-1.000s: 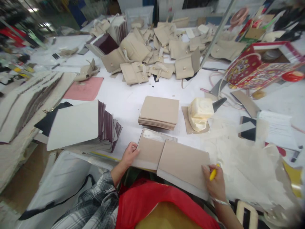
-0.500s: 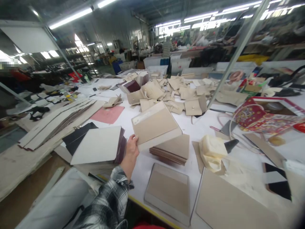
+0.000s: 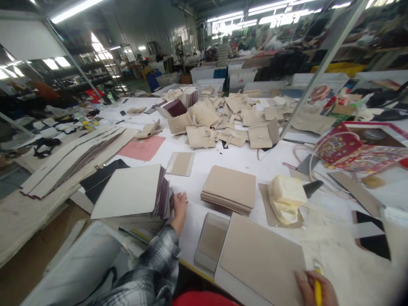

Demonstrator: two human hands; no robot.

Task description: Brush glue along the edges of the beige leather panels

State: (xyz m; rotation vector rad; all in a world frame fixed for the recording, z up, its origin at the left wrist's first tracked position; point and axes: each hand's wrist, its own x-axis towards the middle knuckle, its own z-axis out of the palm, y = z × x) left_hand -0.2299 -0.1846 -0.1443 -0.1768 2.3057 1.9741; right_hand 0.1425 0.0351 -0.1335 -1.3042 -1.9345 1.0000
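My left hand [image 3: 179,207] rests against the edge of a stack of white and maroon boards [image 3: 134,196], its fingers curled on the stack's side. My right hand [image 3: 314,290] at the bottom edge grips a yellow tool [image 3: 318,288] and lies on the corner of a large beige panel [image 3: 263,260]. A smaller beige panel with a clear rim [image 3: 212,241] lies partly under that panel. A single beige piece [image 3: 181,163] lies flat farther out, and a stack of beige panels [image 3: 230,189] sits in the middle.
A yellowish sponge block [image 3: 286,199] sits on a beige scrap. A heap of beige snap pouches [image 3: 223,121] covers the far table. A pink sheet [image 3: 143,148], long layered boards [image 3: 63,163] at left, and a red patterned box [image 3: 357,151] at right. A metal post [image 3: 321,68] slants up.
My left hand has let go of the beige piece it held up; that piece now lies on the table beyond the maroon stack. My right hand with the yellow tool is back in view.
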